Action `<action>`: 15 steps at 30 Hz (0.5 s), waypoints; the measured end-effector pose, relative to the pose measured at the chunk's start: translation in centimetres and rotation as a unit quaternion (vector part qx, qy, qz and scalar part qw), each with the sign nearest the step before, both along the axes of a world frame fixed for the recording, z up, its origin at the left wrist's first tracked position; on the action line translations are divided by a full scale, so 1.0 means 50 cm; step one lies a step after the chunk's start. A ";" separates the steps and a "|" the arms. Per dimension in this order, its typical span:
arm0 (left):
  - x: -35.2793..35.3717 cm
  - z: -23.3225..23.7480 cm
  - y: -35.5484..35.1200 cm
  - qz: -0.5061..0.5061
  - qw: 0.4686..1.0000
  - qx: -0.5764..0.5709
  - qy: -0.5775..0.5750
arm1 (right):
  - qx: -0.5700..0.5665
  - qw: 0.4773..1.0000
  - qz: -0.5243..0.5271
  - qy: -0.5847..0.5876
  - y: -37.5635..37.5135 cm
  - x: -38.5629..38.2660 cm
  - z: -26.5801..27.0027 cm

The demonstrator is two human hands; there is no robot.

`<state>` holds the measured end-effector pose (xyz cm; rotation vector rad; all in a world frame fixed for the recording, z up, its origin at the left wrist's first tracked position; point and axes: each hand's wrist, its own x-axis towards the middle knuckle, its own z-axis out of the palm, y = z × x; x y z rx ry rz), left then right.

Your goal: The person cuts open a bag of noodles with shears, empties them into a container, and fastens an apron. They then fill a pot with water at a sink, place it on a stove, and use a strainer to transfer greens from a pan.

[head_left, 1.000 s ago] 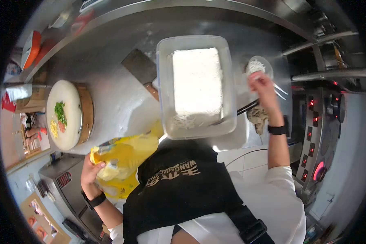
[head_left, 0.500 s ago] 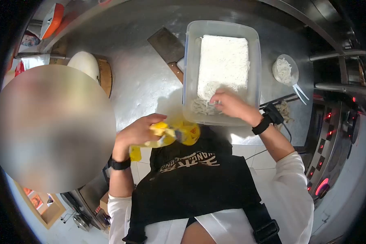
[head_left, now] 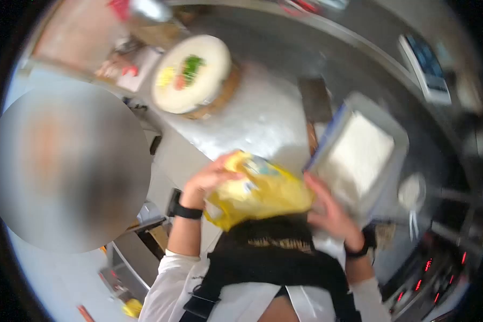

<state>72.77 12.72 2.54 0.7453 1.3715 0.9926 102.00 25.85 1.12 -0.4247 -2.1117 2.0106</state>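
My left hand (head_left: 213,178) grips a crinkled yellow plastic bag (head_left: 271,193) by its upper left part, in front of my apron. My right hand (head_left: 334,212) is at the bag's right end, thumb and fingers apart; blur hides whether it touches the bag. Just beyond that hand stands a clear plastic tub (head_left: 400,140), slanted in view, holding a flat white block of noodles (head_left: 366,145). On the steel counter beside the tub lies a cleaver (head_left: 315,99) with a wooden handle.
A round white chopping board (head_left: 204,48) with chopped green, yellow and red food stands at the far left. A small pale bowl (head_left: 411,190) is right of the tub. A scale (head_left: 426,72) lies far right. Red-lit controls (head_left: 427,265) line the lower right.
My view has swung left, bringing the chopping board into sight. My right hand has left the noodles in the tub and come to the bag, which my left hand has raised and spread out.
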 end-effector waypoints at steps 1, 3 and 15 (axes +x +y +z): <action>0.013 -0.024 -0.015 0.019 0.999 0.010 0.025 | -0.066 0.998 0.020 0.013 -0.025 -0.015 0.003; 0.067 -0.013 -0.008 0.008 0.998 0.068 0.013 | 0.003 0.999 0.051 -0.001 -0.073 -0.043 -0.025; 0.174 -0.005 -0.305 0.117 0.904 0.011 0.411 | -0.094 0.975 -0.174 0.103 -0.283 -0.163 -0.074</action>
